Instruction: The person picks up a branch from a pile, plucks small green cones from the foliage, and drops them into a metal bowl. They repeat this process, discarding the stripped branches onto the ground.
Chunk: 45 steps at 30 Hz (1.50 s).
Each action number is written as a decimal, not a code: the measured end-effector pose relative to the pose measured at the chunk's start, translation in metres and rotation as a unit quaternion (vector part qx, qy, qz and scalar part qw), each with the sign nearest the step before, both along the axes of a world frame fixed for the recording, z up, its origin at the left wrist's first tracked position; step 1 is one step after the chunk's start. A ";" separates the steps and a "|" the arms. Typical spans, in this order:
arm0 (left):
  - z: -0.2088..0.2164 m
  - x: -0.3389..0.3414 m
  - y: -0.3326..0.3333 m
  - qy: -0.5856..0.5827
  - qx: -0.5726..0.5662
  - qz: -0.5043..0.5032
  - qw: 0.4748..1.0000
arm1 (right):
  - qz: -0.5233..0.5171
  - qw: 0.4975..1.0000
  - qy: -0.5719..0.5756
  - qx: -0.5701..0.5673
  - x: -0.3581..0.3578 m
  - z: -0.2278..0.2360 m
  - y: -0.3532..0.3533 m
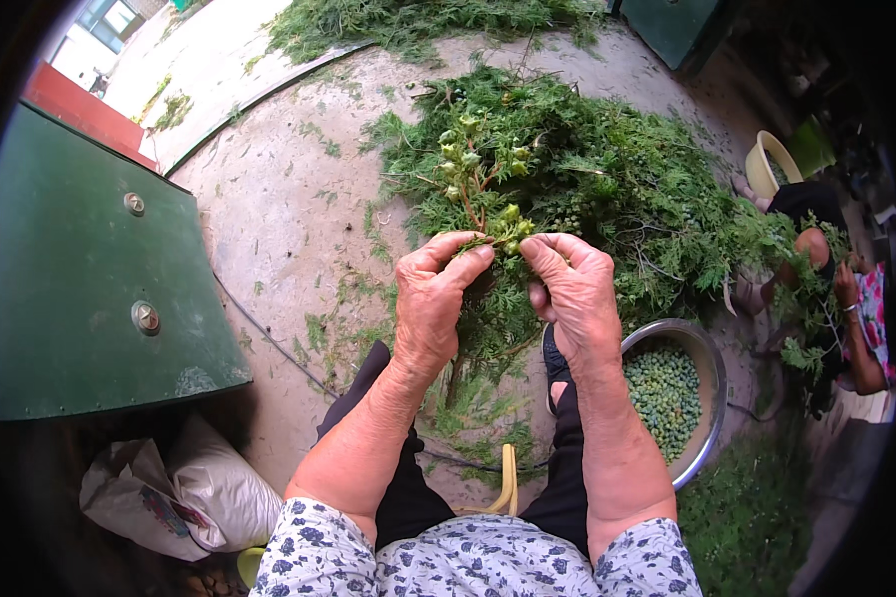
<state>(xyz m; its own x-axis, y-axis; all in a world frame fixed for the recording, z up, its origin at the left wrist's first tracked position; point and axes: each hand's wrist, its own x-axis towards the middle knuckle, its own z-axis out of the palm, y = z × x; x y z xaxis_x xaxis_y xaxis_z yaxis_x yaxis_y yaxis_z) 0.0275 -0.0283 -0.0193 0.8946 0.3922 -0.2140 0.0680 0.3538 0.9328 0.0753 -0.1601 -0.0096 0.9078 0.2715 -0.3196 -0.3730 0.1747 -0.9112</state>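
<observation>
Between my two hands is a sprig with green cones, its brown stem rising away from me. My left hand pinches the sprig near its lower stem between thumb and forefinger. With thumb and fingertips together, my right hand touches a cluster of green cones on the sprig. Just beyond lies a large heap of cut evergreen branches. To the right of my right forearm, a metal basin holds many small green cones.
A green metal door panel stands at left, above white sacks. A dark cable crosses the concrete floor. At right, another person handles a branch beside a cream basin. More branches lie at the back.
</observation>
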 end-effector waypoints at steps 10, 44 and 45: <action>-0.006 0.002 0.003 -0.005 0.128 -0.055 0.990 | 0.015 0.999 -0.050 -0.017 -0.002 0.003 0.002; -0.004 0.002 -0.005 -0.040 0.270 -0.071 0.959 | 0.001 0.900 -0.383 -0.208 0.007 -0.003 -0.001; -0.005 0.002 -0.005 -0.033 0.248 -0.071 0.966 | 0.000 0.900 -0.383 -0.208 0.007 -0.005 -0.001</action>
